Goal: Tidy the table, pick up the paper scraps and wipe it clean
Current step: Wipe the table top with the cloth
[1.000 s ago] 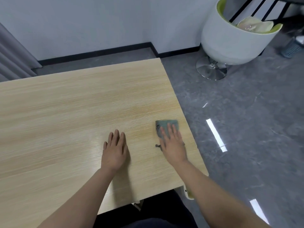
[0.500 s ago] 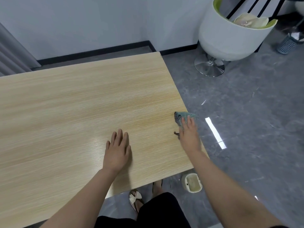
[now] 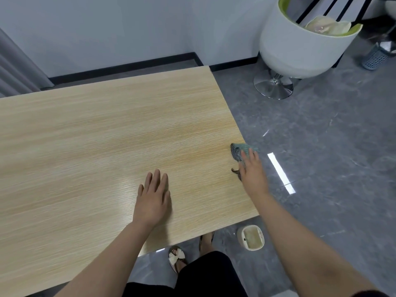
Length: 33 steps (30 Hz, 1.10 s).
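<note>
A light wooden table (image 3: 96,136) fills the left and middle of the head view. A green cloth (image 3: 241,150) lies at the table's right edge, partly hanging past it. My right hand (image 3: 252,174) presses on the cloth with straight fingers and covers its near part. My left hand (image 3: 153,198) rests flat on the tabletop, palm down, near the front edge. No paper scraps show on the tabletop.
A small beige bin (image 3: 251,236) stands on the grey floor below the table's front right corner. A white tub chair (image 3: 300,39) on a chrome base stands at the back right, with a grey mesh basket (image 3: 376,58) beyond it. My feet in sandals (image 3: 176,257) show under the table edge.
My right hand has slid the cloth to the right, from the tabletop out to the table's right edge. The left hand has stayed flat on the table.
</note>
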### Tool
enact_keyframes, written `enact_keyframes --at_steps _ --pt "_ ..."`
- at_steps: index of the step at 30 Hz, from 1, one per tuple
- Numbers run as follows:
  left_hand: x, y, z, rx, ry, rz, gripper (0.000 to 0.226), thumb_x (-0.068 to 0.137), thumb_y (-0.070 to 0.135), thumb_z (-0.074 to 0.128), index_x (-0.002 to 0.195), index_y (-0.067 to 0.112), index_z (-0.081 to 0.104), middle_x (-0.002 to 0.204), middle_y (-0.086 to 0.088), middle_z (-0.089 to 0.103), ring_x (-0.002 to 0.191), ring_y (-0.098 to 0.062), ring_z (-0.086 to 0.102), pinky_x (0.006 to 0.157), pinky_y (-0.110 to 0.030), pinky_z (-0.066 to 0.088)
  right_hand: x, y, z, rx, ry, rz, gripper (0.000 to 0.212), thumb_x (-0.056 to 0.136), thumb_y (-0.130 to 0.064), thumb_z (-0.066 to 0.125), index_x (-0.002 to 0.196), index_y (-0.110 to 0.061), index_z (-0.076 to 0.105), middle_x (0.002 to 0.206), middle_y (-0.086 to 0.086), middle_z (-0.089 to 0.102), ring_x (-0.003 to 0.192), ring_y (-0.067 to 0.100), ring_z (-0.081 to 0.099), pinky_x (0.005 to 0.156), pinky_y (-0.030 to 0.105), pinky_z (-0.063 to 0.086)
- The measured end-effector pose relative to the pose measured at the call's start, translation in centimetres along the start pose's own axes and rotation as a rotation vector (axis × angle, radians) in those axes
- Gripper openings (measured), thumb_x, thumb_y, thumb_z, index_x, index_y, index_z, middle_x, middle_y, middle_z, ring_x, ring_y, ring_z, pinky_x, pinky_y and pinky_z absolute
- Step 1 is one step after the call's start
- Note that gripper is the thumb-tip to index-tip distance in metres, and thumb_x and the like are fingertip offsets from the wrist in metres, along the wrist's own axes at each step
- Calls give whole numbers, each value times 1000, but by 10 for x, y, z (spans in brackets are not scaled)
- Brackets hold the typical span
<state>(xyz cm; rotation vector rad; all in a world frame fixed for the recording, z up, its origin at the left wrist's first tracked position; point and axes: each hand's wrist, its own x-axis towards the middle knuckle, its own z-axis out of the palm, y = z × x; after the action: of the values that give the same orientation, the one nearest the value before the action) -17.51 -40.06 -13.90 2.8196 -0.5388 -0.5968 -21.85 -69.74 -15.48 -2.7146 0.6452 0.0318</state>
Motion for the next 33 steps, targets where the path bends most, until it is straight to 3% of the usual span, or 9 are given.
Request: enact_keyframes --at_steps 3,6,10,13,16,19,22,26,33 --pt "-1 1 0 -16 16 2 60 95 41 10 152 21 7 159 -1 -8 146 -20 -11 117 -41 0 -3 -26 12 -12 73 58 48 102 -23 27 149 -13 18 158 11 10 146 27 3 120 41 7" --pt "0 0 3 -34 39 9 53 102 34 22 152 19 10 159 -3 -5 146 -22 -9 117 -43 2 -30 -79 32 50 0 -258 48 100 -22 30 147 -11 27 155 11 20 145 29 9 120 42 5" --pt "-1 -2 2 -36 28 24 65 90 42 10 151 20 11 159 -2 -4 146 -21 -8 117 -42 2 -50 -92 28 -1 -177 -585 48 101 -32 27 148 -21 21 155 -2 6 144 12 -1 117 31 -4" --pt "-3 -5 2 -12 13 38 57 99 40 16 151 20 8 159 -2 -7 146 -21 -11 118 -41 1 -24 -37 14 19 -44 -361 53 91 -5 54 141 -7 38 152 13 29 142 26 22 116 35 14" --pt "-6 -6 3 4 2 44 61 95 44 12 151 21 6 159 -1 -9 146 -20 -13 117 -40 -1 -16 9 -2 103 -17 35 47 101 -17 36 146 -11 28 157 10 14 146 23 8 119 37 13" --pt "-8 -4 3 -13 10 39 66 90 44 9 151 21 8 159 -1 -7 146 -20 -11 117 -41 0 -30 -15 9 126 69 104 48 101 -19 35 146 -8 27 156 13 15 145 26 10 118 40 16" --pt "-9 -3 3 -24 19 35 57 99 39 18 152 20 7 159 -2 -7 146 -21 -11 117 -41 0 -67 -68 33 132 -39 -185 49 98 -17 38 145 -9 29 156 10 18 145 26 11 120 36 7" --pt "-9 -4 1 1 -2 43 56 101 36 24 152 21 5 159 -1 -10 146 -20 -12 117 -39 -1 -93 -75 36 12 -208 -565 53 98 -38 15 146 -19 23 153 -4 7 141 12 -3 116 35 -5" --pt "-14 -3 3 -17 9 35 55 101 34 26 152 20 7 159 -2 -8 146 -21 -11 118 -42 1 -65 35 -8 111 33 119 46 101 -22 36 145 -11 31 155 11 21 145 22 12 118 41 17"
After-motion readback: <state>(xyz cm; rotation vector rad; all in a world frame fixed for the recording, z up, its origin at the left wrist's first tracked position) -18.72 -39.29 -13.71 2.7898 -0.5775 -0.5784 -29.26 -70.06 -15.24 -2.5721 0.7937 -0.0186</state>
